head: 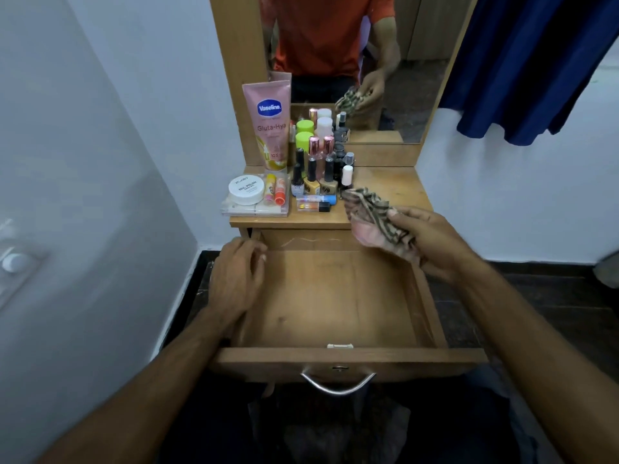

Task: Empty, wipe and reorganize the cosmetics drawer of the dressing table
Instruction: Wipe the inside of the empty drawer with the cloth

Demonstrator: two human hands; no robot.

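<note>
- While the drawer (335,296) stands pulled out, the right hand (432,242) grips a striped cloth (371,216) above its back right corner.
- The left hand (237,276) rests relaxed on its left wall.
- Bottles (318,175) behind the drawer overlap; labels unreadable.

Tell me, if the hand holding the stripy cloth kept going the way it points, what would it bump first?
Probably the nail polish bottles on the tabletop: the right hand and its cloth point up-left toward them. Depth is unclear.

The drawer (335,303) stands pulled out at six o'clock of the tabletop (392,185). Bottles (318,169) crowd the tabletop's nine o'clock side, the tube (269,125) behind the jar (247,190), mirror (351,61) at twelve.
</note>
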